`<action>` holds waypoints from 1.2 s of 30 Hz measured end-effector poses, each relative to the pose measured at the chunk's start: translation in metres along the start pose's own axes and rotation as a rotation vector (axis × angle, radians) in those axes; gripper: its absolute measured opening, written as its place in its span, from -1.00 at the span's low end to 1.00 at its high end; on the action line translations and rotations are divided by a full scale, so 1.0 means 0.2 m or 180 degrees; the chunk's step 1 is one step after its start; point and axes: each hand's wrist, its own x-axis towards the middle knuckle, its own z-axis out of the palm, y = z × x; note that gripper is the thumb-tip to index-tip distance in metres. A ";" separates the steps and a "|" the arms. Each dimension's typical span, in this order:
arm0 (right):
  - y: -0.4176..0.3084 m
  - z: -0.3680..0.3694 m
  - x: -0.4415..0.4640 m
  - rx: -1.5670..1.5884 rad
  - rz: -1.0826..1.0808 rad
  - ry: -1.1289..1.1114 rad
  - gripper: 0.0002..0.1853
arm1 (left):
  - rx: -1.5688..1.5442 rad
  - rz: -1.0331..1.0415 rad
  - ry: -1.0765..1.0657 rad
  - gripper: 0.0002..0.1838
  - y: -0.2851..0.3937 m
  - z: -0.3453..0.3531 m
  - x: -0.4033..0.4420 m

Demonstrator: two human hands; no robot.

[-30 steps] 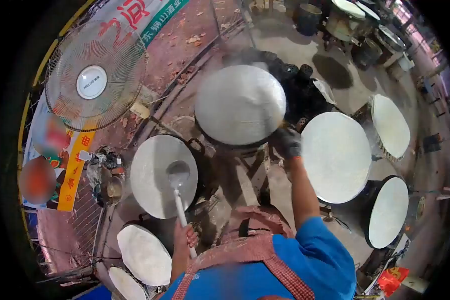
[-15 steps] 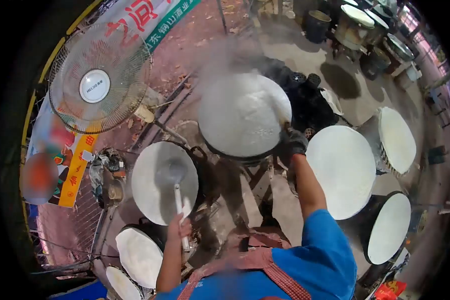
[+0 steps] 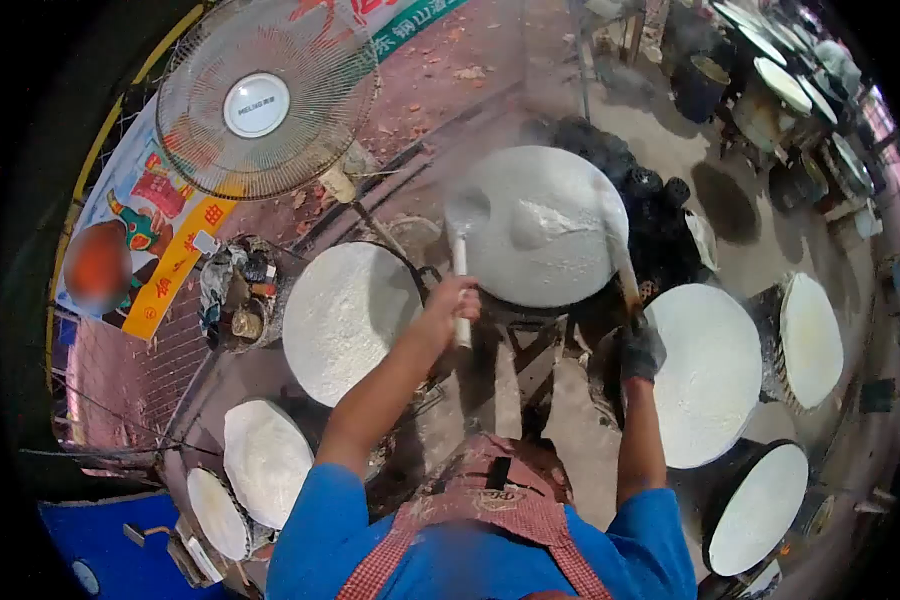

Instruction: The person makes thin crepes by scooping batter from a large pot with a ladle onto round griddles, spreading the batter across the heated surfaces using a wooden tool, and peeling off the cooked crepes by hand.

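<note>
My left hand (image 3: 457, 300) is wrapped round the pale handle of a ladle (image 3: 461, 252). The ladle's bowl lies over the left part of the middle round griddle (image 3: 530, 290), which is coated in white batter (image 3: 550, 222) with a thicker patch near the centre. A dark glove covers my right hand (image 3: 642, 352), closed on a wooden-handled tool (image 3: 626, 280) that reaches up along the griddle's right edge; its working end is hard to make out. Steam blurs the griddle's far side.
A wire-guard fan (image 3: 257, 105) stands at upper left. White-covered griddles flank me, one at left (image 3: 345, 330) and one at right (image 3: 705, 380). Black briquettes (image 3: 645, 185) are piled behind the middle griddle. More pots (image 3: 698, 88) stand at upper right.
The ladle in my left hand has gone from over the left griddle to the middle one. My gloved right hand has drawn back toward me, and the view has shifted.
</note>
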 end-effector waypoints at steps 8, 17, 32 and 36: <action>-0.26 0.28 -0.25 -0.0019 -0.0446 0.0076 -0.72 | -0.0353 -0.0927 -0.0275 -0.77 -0.17 0.11 0.17; -0.28 0.18 -0.49 -0.1498 -0.0985 0.1364 -0.69 | -0.0686 -0.0937 -0.0667 -0.81 -0.21 -0.28 -0.65; -0.52 0.42 -0.14 -0.0015 -0.1809 0.0462 -0.58 | -0.1094 0.0400 -0.0171 -0.75 -0.79 -0.73 -1.36; -0.74 0.55 -0.21 0.0252 -0.2483 -0.0064 -0.55 | -0.2146 0.1133 0.0613 -0.78 -1.26 -0.77 -1.60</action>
